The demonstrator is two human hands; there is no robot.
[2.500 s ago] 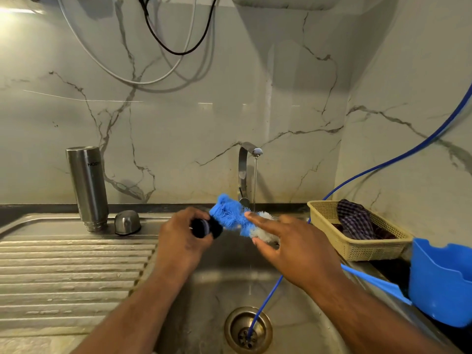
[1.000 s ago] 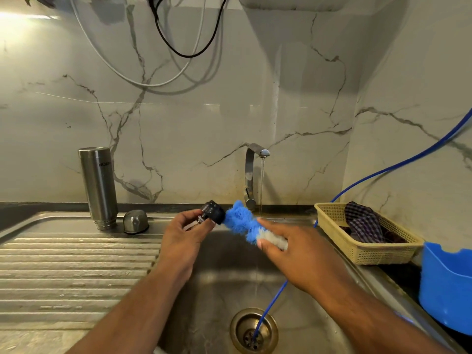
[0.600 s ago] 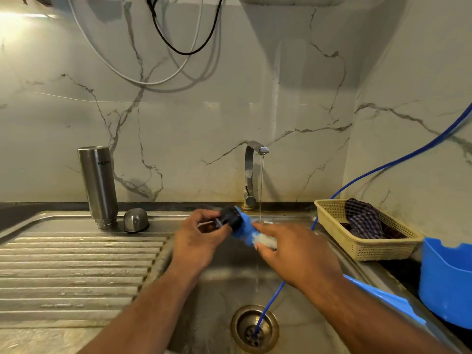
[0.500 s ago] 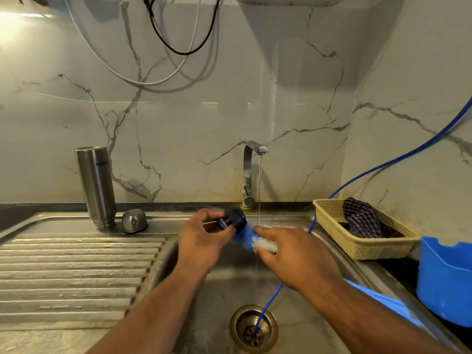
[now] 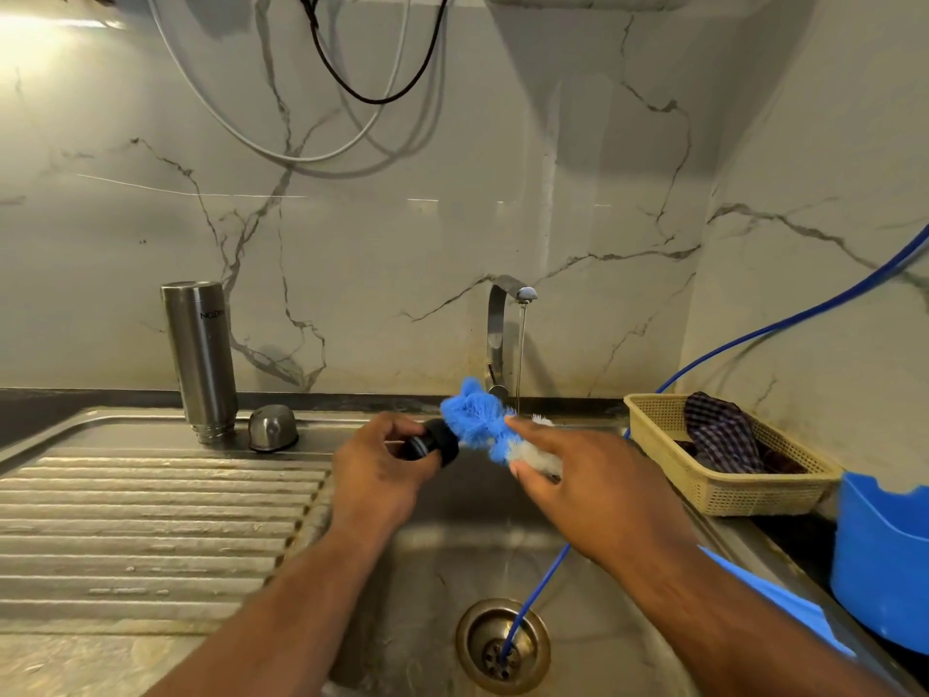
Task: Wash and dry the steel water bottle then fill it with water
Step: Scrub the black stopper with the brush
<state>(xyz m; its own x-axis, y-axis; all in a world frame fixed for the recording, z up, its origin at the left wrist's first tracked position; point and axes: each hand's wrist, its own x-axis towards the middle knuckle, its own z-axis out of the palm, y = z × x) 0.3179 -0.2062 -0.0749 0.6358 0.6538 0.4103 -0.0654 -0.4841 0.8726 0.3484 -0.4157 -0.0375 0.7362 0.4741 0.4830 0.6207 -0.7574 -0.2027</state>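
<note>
Two grips: your left hand point(image 5: 377, 470) holds black stopper point(image 5: 433, 447); right hand point(image 5: 578, 490) holds blue brush point(image 5: 475, 425), now slid past stopper's face; scrubbing seems ongoing.

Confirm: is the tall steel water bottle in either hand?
No, the tall steel water bottle stands on the ribbed steel drainboard, apart from the left hand and right hand.

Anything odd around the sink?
A thin blue hose runs from the right wall down into the sink drain, an unusual place for one. The steel bottle stands mouth-down on the drainboard, likely just draining.
</note>
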